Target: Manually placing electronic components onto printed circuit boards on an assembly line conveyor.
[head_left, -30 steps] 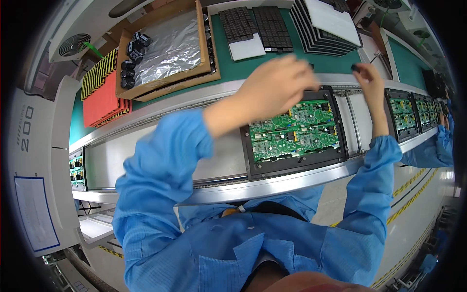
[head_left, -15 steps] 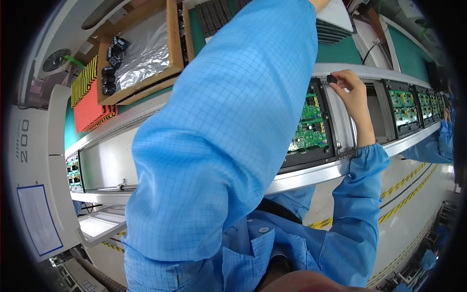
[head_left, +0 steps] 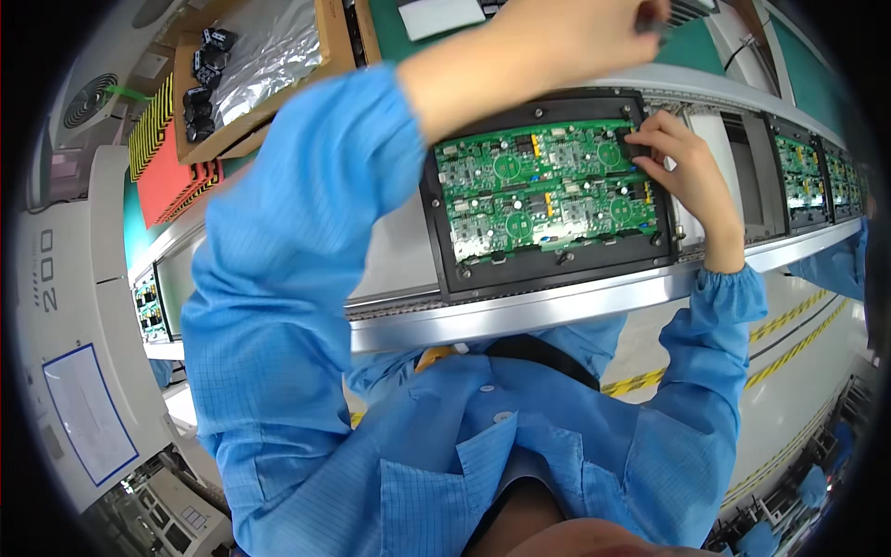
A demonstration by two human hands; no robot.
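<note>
A green circuit board (head_left: 548, 190) lies in a black carrier (head_left: 557, 269) on the conveyor rail in front of me. My right hand (head_left: 682, 172) rests on the board's upper right corner, its fingertips pinched on a small black component (head_left: 634, 146) set against the board. My left hand (head_left: 566, 37) hangs above the carrier's far edge with its fingers curled, and a small dark part (head_left: 654, 19) shows at its fingertips. My blue left sleeve (head_left: 297, 241) hides the carrier's left side.
A cardboard box (head_left: 339, 42) holding a silver foil bag and black parts sits at the back left, beside red and striped trays (head_left: 172, 158). More carriers with boards (head_left: 800, 167) follow on the right. A co-worker's blue sleeve (head_left: 840, 265) shows far right. A white machine (head_left: 65, 297) stands left.
My left arm swung across the view and its hand came back from the far table to above the carrier. My right hand dropped from the rail's far edge onto the board's corner.
</note>
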